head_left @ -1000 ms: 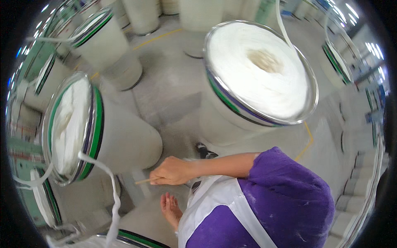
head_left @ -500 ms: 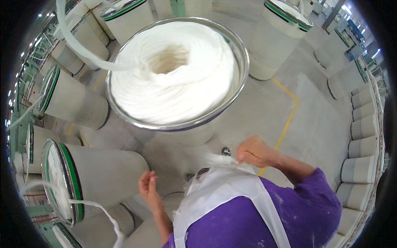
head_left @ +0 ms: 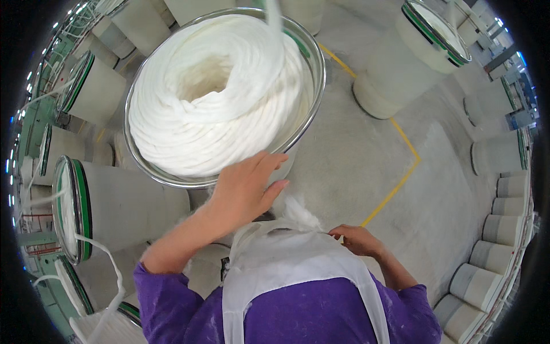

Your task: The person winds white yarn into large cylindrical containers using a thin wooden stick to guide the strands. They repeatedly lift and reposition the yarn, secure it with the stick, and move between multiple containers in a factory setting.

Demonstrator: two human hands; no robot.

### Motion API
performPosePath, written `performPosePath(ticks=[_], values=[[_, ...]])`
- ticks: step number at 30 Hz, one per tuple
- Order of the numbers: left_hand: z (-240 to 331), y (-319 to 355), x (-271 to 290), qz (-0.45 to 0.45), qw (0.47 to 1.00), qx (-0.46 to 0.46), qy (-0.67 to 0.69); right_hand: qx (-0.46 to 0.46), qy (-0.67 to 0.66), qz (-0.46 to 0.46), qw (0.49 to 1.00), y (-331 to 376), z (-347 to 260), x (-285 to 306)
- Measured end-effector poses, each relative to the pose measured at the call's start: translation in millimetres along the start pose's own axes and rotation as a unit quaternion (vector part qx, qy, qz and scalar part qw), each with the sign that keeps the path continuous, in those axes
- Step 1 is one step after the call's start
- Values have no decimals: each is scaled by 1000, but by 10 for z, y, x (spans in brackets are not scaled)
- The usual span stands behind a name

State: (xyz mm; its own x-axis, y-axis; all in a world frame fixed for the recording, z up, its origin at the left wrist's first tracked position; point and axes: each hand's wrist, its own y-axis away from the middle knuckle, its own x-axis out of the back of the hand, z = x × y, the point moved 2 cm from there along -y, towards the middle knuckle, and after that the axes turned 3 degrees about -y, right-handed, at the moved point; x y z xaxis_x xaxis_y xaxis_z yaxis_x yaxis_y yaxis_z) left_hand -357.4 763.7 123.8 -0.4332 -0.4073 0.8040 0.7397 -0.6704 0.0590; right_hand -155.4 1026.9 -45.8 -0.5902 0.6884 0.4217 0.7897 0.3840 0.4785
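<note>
Since half a second ago the left hand (head_left: 246,192) has risen from low beside the apron to the near rim of the big metal can (head_left: 312,97), and the right hand (head_left: 358,239) has dropped closer to the chest.

The left hand is spread flat, fingers loose and released, its fingertips touching the can's rim and the edge of the coiled white sliver (head_left: 212,97) that fills the can in a heaped ring with a hollow centre. One strand of sliver (head_left: 274,17) rises from the coil out of the top of the view.

The right hand is pinched shut on the top edge of the white apron (head_left: 292,264), beside a tuft of loose white fibre (head_left: 301,215); whether it grips the fibre too, I cannot tell.

To the left a green-rimmed can (head_left: 114,200) also holds sliver, with a strand trailing from it. Further pale cans (head_left: 401,69) stand about the concrete floor (head_left: 366,160), which is marked by a yellow line (head_left: 395,189).
</note>
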Motion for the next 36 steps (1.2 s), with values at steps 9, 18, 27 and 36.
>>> performPosePath(ticks=[9,18,27,36], values=[[-232,-240,-290,130,972,-79,-178,160,125,347,916,-508,-1259,1271],[-1036,357,109,139,951,-213,-178,172,377,83,906,-1666,-2667,1492],[-2278,1105,1201,248,948,-50,-194,-14,429,-325,842,-3197,-2813,1550],[-2050,698,1209,-5,984,175,18,364,386,-26,847,-3710,-2800,902]])
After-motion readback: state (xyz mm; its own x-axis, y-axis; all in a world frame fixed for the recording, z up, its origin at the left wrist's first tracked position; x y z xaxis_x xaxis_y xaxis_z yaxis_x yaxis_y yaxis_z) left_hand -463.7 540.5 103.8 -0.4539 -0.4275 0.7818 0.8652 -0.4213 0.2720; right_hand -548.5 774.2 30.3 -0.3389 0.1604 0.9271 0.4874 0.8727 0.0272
